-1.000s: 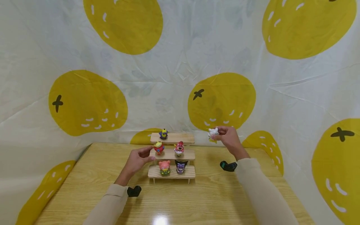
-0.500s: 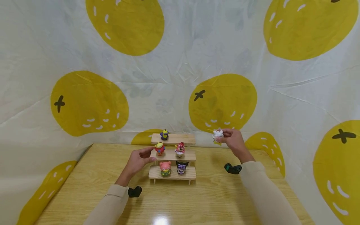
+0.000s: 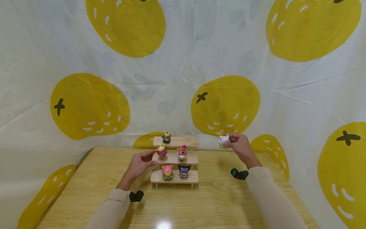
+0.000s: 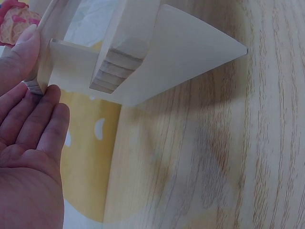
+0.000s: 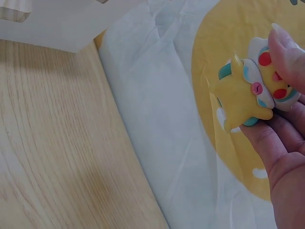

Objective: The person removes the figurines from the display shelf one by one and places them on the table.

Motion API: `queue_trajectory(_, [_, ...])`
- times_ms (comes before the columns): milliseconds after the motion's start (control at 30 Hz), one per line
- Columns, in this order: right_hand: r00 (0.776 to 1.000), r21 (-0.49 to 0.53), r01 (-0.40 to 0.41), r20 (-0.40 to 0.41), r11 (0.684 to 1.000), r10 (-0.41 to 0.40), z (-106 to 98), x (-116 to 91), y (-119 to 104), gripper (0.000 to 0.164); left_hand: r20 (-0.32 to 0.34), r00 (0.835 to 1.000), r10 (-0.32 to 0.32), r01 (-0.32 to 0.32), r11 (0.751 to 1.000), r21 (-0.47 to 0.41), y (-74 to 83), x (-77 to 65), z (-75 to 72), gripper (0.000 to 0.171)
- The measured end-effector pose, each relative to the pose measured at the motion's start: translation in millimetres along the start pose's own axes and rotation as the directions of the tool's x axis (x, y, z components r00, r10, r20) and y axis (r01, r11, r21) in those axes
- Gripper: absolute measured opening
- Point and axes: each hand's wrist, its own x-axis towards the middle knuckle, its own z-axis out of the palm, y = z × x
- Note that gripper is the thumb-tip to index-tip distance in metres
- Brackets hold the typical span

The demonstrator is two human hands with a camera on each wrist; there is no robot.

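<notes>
A small wooden three-tier display stand stands on the table. My left hand grips the left end of its middle tier, the thumb above and fingers curled under the board in the left wrist view. To the right of the stand, raised above the table, my right hand pinches a toy figurine. The right wrist view shows this figurine as yellow-bodied with red cheeks, a white hood and a pink button, lying sideways between thumb and fingers.
On the stand sit a yellow-and-purple figurine on top, a red-and-green one and a pink bear midway, and a pink one and a black-eared purple one below. A fruit-printed curtain hangs behind the table.
My right hand has drifted right and slightly down with the figurine. My left hand stays at the stand's middle tier, and the stand's figurines keep their places.
</notes>
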Motion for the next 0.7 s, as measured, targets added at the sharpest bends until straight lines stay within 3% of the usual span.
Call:
queue_trajectory(433, [1.0,-0.018,-0.018,-0.013,1.0,0.018,-4,-2,9,0.05,0.007,1.0,0.02,-0.02,1.0,-0.018,1.1,-0.2,0.0,0.059])
queue_trajectory(700, [1.0,-0.012,0.012,-0.004,1.0,-0.012,-9,-4,19,0.046,0.017,1.0,0.014,-0.014,0.999,-0.029,0.3,-0.4,-0.3,0.06])
